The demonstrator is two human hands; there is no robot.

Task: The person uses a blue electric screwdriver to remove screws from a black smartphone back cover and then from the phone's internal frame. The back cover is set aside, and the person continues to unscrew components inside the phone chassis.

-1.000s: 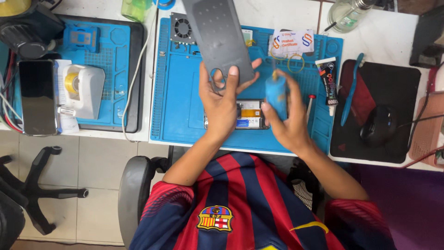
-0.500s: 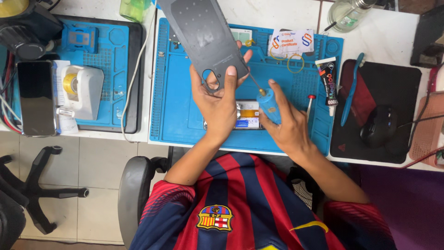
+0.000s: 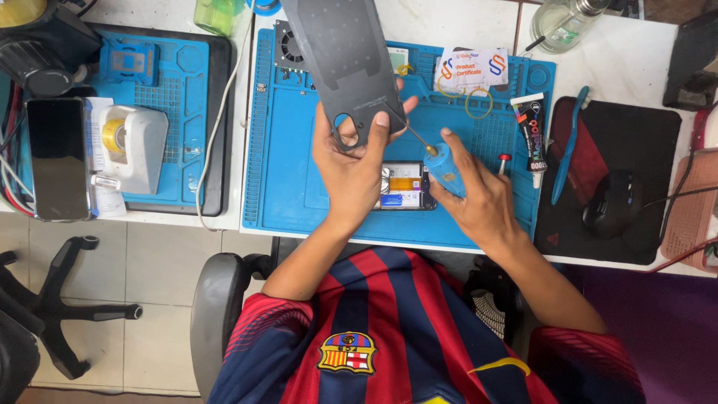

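My left hand (image 3: 351,161) grips the lower end of a dark grey flat panel (image 3: 340,52) with a rounded cut-out, holding it tilted up over the blue work mat (image 3: 284,179). My right hand (image 3: 475,198) holds a blue bottle with a thin needle tip (image 3: 441,161). The needle points at the panel's lower edge near my left fingers. Under both hands an opened phone (image 3: 404,187) lies on the mat, partly hidden, with its insides showing.
A black glue tube (image 3: 531,138), a blue toothbrush (image 3: 568,146), rubber bands and a card lie on the mat's right. A black mouse (image 3: 613,206) sits on a dark pad. At left are a second blue mat, a white device (image 3: 134,146) and a black phone (image 3: 56,157).
My left hand has raised and swung the grey panel up and to the left. My right hand has tipped the blue bottle so its needle points at the panel's lower edge.
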